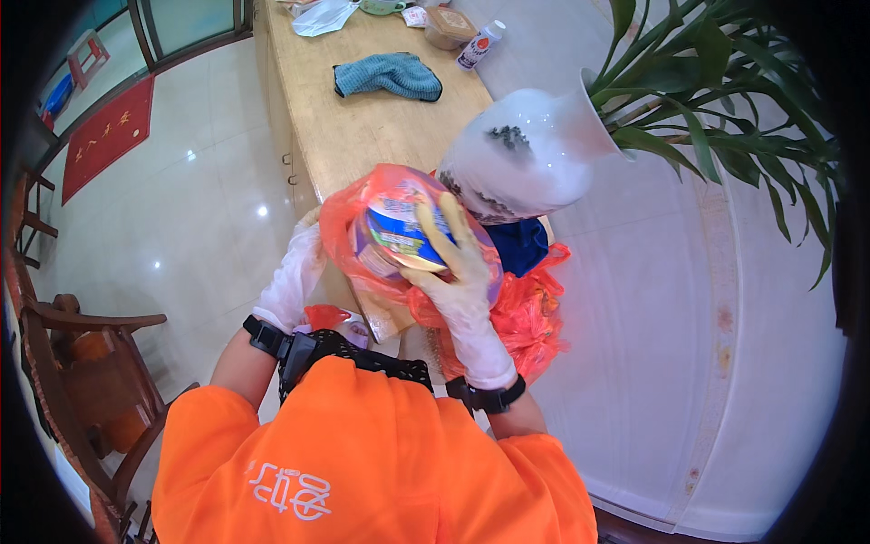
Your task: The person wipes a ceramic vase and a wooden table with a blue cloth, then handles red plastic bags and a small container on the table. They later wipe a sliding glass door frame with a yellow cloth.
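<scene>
A translucent red plastic bag [343,197] is at the near end of the wooden cabinet top, with a blue and purple printed food package [401,231] in its mouth. My right hand [459,262], in a pale glove, spreads its thumb and fingers over the package and grips it. At the bag's left side is my gloved left hand [310,219]; it holds the bag, its fingers mostly hidden behind the plastic. The package's underside is out of sight.
A white porcelain vase [530,153] with leafy green stems [680,129] stands close on the right. Another red bag [530,326] and dark blue cloth [520,245] are beside it. Farther along the cabinet [306,122] lie a teal cloth [387,76], a white bottle [480,45] and a plastic tub [450,28].
</scene>
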Motion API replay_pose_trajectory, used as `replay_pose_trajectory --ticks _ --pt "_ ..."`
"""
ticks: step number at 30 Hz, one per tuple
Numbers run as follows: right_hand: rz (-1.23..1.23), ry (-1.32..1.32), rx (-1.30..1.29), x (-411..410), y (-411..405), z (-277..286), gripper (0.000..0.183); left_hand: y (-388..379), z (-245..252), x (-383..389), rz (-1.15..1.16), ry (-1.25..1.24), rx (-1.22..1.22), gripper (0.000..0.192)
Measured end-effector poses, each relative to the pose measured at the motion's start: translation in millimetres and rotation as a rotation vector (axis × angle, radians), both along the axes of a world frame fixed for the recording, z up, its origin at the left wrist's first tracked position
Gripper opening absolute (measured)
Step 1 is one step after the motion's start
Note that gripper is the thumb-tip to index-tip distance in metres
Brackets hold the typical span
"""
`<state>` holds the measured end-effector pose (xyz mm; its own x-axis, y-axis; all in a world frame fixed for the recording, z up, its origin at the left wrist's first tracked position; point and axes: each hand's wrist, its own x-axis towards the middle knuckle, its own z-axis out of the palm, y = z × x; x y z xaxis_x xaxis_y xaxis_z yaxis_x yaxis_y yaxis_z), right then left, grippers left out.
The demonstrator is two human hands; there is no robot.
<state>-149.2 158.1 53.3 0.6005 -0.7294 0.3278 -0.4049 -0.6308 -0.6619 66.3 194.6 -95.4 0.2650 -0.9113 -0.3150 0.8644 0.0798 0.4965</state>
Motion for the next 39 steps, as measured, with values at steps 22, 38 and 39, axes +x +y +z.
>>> replay_pose_trajectory --ticks 22,38,39 --pt "-0.478 -1.4 1.351 -69.1 31.2 3.0 0.084 -13.5 9.1 22.6 -0.18 -0.265 0.033 0.025" --pt "-0.474 -1.452 1.343 -61.8 35.3 -1.6 0.085 20.2 185.9 -8.2 -0.047 -2.179 -0.539 0.07" --pt "-0.479 -1.444 1.336 -61.6 34.9 -2.0 0.085 16.9 179.8 -13.8 -0.067 -2.269 -0.518 0.066"
